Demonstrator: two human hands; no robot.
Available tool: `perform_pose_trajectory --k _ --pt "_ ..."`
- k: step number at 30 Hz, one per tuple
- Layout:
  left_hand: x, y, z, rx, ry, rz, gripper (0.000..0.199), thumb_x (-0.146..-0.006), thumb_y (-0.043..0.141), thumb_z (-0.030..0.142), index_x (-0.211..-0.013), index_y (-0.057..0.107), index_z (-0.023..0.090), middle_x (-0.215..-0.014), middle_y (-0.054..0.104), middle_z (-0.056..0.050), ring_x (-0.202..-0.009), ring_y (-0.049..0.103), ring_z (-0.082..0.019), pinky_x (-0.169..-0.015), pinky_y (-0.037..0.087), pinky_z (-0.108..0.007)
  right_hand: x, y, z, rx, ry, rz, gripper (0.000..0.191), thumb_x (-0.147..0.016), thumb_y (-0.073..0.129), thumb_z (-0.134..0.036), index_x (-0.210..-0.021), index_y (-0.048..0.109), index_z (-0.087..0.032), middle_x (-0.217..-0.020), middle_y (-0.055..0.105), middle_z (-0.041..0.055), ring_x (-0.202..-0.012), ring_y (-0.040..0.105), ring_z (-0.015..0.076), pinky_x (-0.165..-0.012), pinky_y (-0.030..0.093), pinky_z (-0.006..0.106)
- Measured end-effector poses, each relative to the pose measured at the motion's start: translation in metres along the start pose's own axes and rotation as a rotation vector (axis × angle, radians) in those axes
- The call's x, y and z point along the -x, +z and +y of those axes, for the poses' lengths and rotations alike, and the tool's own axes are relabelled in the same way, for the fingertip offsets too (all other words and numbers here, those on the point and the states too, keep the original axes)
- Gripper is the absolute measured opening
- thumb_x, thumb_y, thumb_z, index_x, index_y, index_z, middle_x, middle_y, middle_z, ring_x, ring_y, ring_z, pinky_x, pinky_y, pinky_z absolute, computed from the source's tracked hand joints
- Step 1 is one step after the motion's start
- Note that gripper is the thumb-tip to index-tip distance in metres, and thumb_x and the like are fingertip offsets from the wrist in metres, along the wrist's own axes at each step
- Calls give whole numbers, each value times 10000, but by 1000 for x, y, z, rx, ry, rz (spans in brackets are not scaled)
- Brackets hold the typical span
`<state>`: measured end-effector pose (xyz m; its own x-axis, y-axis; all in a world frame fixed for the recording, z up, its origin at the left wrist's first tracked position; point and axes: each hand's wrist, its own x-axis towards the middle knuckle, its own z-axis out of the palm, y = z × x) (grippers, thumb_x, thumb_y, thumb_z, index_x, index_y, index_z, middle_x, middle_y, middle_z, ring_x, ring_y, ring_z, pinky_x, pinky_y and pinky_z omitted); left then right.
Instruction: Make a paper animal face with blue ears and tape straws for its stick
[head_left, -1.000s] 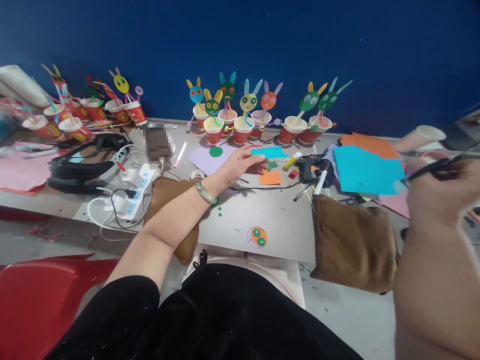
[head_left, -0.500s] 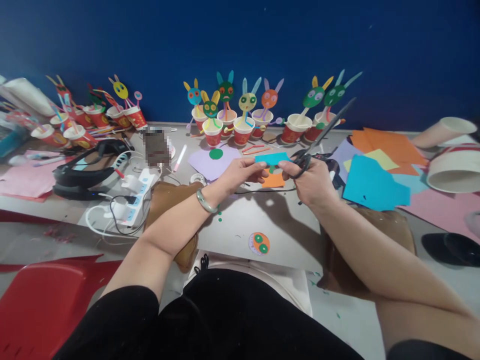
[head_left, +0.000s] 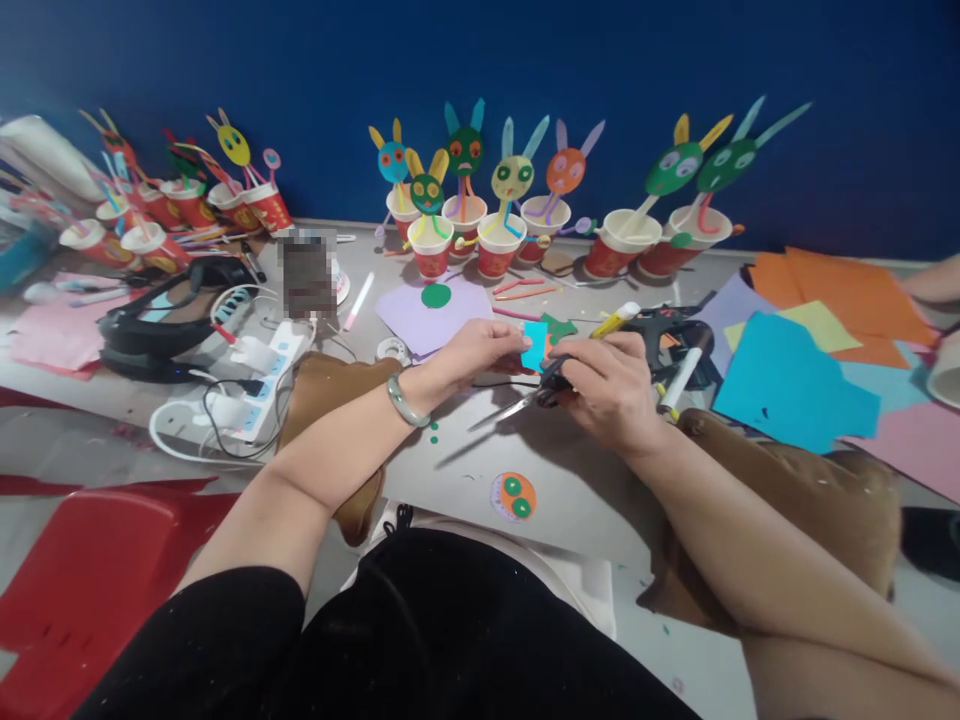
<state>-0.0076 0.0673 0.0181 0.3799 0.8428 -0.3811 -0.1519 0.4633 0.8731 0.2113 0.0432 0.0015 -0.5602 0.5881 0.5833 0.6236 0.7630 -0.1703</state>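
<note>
My left hand [head_left: 484, 348], with a bracelet on the wrist, pinches a small blue piece of paper [head_left: 535, 346] by its left edge. Black-handled scissors [head_left: 517, 407] are in my right hand [head_left: 609, 385], with the blades pointing down and left over the table. The fingertips of that hand are close beside the blue paper's right side. Nearer my body, an orange and purple paper disc [head_left: 514, 497] with two green rings lies on the table. Beyond my left hand, a green circle [head_left: 436, 296] rests on a purple sheet [head_left: 405, 318].
Paper cups [head_left: 500, 245] holding paper rabbit figures stand along the blue wall. At right lie coloured sheets [head_left: 795, 385], a brown cushion and markers [head_left: 682, 380]. A power strip [head_left: 274, 385] and a black headset [head_left: 154, 340] are at left. Another person's arm [head_left: 934, 281] shows at far right.
The scissors have swung from pointing up and right to pointing down and left. The blue paper has turned from lengthwise to upright. At the right edge, another person's arm has appeared.
</note>
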Motion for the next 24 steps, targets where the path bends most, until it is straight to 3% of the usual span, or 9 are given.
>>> perform_pose_trajectory --k 3,6,10,15,19,22,24 --pt "2 1 0 5 17 -17 232 -888 866 205 -737 705 130 -679 753 3 -652 740 -97 -784 609 -248 -1 1 -6 -219 129 67 88 -911 698 -220 -835 658 -242 -1017 802 72 -952 740 260 -879 500 422" --pt "7 5 3 8 8 -55 141 -955 769 121 -816 742 117 -726 782 -17 -660 760 -105 -781 618 -248 -6 2 -13 -465 383 142 156 -900 760 -320 -816 650 -249 -919 760 49 -851 701 236 -805 538 398" --pt "12 10 8 -12 -12 -81 202 -1020 636 58 -869 759 110 -737 794 -36 -663 766 -107 -799 632 -256 -13 3 -18 -692 670 166 322 -822 864 -497 -799 666 -243 -826 690 22 -741 613 193 -720 530 367" --pt "15 11 8 -49 -1 -79 226 -1054 639 140 -858 750 119 -749 798 -41 -718 789 -121 -886 649 -275 -15 2 -18 -778 753 165 390 -782 907 -516 -737 641 -234 -744 613 0 -678 539 155 -679 498 338" --pt "15 11 6 -55 42 -95 327 -1053 703 356 -829 732 119 -765 799 -62 -742 795 -139 -875 656 -282 -16 0 -19 -791 781 161 403 -769 910 -528 -743 639 -230 -687 565 -19 -647 526 144 -643 497 313" --pt "15 10 5 -74 64 -127 432 -886 874 530 -872 750 116 -815 809 -67 -771 790 -146 -893 659 -308 -16 -1 -20 -759 812 150 422 -758 914 -532 -732 623 -227 -649 542 -28 -634 527 143 -630 494 302" --pt "14 8 4 -75 86 -160 501 -724 994 522 -889 751 116 -815 804 -48 -767 778 -141 -888 655 -317 -17 -2 -21 -722 824 147 424 -764 905 -529 -725 613 -224 -651 551 -25 -640 542 148 -630 499 302"
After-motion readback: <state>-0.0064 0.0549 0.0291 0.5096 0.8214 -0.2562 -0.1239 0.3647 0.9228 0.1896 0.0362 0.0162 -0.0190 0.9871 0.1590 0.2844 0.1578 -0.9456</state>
